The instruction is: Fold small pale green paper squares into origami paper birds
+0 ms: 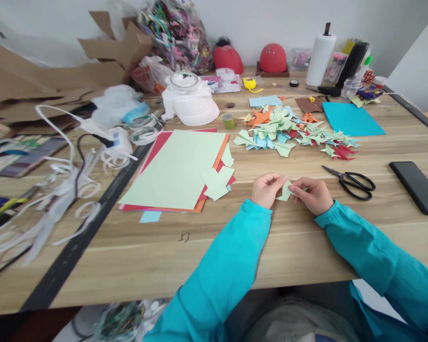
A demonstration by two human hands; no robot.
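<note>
Between my two hands is a small piece of pale green paper [286, 191], partly hidden by the fingers and seemingly folded. My left hand [266, 189] pinches its left side, and my right hand [314, 194] grips its right edge between thumb and fingers. Beyond them lies a heap of small folded paper pieces [276, 126] in green, blue, orange and red, pointed like little birds. Black-handled scissors [352, 181] rest just right of my right hand. To the left, cut green paper pieces [218, 183] overlap the corner of a stack of coloured sheets [178, 166].
A black phone [415, 186] lies at the right. Behind are a blue sheet [352, 118], a yellow tape measure [249, 84], a thread spool [228, 121] and red domes [273, 58]. Tangled white strips and cords [62, 199], a power strip [117, 142] and cardboard [50, 78] crowd the left.
</note>
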